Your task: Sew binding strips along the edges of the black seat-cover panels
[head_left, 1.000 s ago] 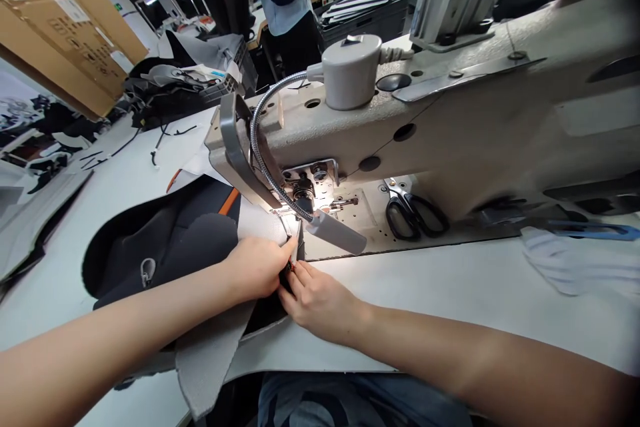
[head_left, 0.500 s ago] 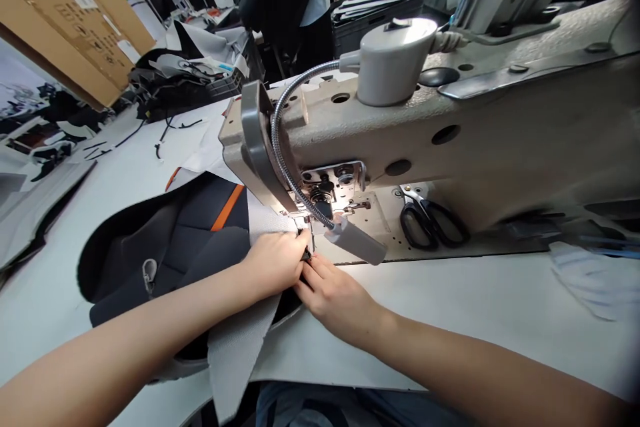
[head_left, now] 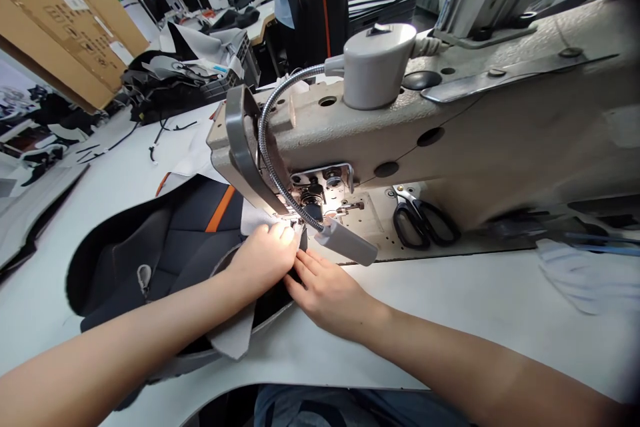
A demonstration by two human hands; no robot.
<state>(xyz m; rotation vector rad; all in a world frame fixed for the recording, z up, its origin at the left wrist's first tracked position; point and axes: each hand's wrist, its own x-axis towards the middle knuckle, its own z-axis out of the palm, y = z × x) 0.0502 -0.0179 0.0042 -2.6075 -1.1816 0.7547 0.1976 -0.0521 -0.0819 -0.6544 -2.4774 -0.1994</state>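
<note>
A dark fabric cover (head_left: 195, 250) with an orange stripe and grey backing lies at the left of a sewing machine (head_left: 325, 133). My left hand (head_left: 267, 253) is closed on the fabric edge just before the needle area, its fingers curled over a pale grey strip. Beside it, my right hand (head_left: 325, 290) presses its fingertips together at the same edge; the bit of fabric under them is mostly hidden. A small lamp (head_left: 347, 240) on a bendy metal neck lights the spot where the fabric meets the machine.
Black-handled scissors (head_left: 423, 220) lie on the machine bed to the right. A striped cloth piece (head_left: 570, 277) rests at the table's right. A cardboard box (head_left: 70, 20) stands at the upper left. Behind the machine is a person (head_left: 285, 3) beside a hanging dark piece with an orange line.
My left hand has turned and curled in, folding the pale strip's long hanging end up. Both hands still sit at the needle area. The person behind has shifted, and the view has moved slightly right.
</note>
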